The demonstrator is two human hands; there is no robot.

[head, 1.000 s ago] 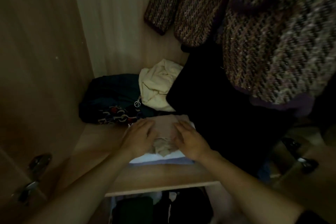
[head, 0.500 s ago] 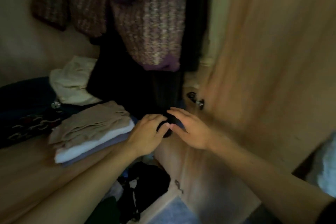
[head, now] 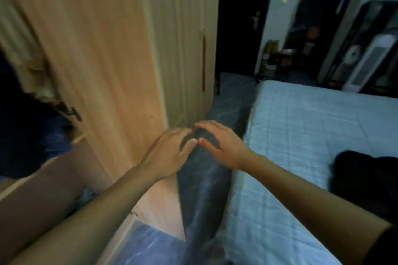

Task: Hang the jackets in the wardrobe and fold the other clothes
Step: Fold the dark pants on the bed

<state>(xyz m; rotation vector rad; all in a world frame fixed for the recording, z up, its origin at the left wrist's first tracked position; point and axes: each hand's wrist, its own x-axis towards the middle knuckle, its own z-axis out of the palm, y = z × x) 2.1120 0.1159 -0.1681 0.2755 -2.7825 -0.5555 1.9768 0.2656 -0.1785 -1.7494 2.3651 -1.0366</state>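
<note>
Wardrobe door (head: pixel 103 54) left, bed (head: pixel 312 135) right w/ garment (head: pixel 366 180) on it.

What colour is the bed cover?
The bed cover is pale blue with faint check lines, in the head view.

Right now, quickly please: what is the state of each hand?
Left hand: open, fingers relaxed, holding nothing.
Right hand: open, fingers relaxed, holding nothing.

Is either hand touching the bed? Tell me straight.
No, the left hand and right hand hover over the floor strip, clear of the bed.
</note>
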